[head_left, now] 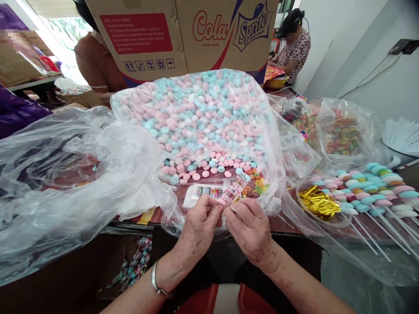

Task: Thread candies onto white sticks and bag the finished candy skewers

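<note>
A small clear printed plastic wrapper (233, 192) is pinched at its near end between my two hands. On its left edge are the thumb and fingers of my left hand (200, 224). My right hand (250, 227) closes on the other edge, its fingers curled. Behind the wrapper lies a stack of white printed packets (204, 192). Fruit-coloured candy rings (258, 183) sit to the right of it. Pink, blue and white round candies (209, 126) fill a large clear plastic bag and spill from its mouth towards my hands.
Marshmallow sticks (369, 187) lie at the right beside a tub of gold twist ties (319, 203). Crumpled plastic (131, 161) covers the left. A large carton (190, 39) stands behind the bag. Two people sit farther back. Wrapped candy (137, 266) lies below the table edge.
</note>
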### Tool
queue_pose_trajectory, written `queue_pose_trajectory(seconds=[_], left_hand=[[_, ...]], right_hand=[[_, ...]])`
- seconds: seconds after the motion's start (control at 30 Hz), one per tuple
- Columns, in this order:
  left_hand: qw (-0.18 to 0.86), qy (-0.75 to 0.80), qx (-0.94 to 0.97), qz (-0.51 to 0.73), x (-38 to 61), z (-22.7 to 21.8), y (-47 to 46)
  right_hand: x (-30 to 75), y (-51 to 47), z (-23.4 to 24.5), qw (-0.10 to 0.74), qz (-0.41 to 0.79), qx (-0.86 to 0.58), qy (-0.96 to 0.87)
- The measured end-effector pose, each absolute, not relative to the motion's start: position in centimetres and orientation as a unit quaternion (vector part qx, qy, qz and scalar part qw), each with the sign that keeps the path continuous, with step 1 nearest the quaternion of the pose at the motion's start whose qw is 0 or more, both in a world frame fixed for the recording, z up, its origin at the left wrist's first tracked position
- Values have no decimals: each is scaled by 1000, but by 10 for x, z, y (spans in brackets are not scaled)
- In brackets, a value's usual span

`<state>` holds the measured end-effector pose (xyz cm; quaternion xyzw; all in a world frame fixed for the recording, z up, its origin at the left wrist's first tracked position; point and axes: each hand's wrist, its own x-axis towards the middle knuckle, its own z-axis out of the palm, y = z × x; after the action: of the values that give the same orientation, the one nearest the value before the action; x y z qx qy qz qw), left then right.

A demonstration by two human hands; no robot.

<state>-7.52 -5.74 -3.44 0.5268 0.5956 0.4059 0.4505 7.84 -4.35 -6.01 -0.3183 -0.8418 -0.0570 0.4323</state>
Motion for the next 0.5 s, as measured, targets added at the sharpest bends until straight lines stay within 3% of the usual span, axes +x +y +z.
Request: queue_pose_trajectory(seconds=[0.1,0.2,0.5], left_hand=[[449,582,593,330,-80,-24,-50],[486,539,641,250,-84,-16,-43],[575,513,614,171,-78,-10,-35]], right_hand=[[90,-36,-54,412,-70,-241,-876],[100,-31,-42,337,-31,-182,-923],[101,-39,-19,198,60,-271,-940]])
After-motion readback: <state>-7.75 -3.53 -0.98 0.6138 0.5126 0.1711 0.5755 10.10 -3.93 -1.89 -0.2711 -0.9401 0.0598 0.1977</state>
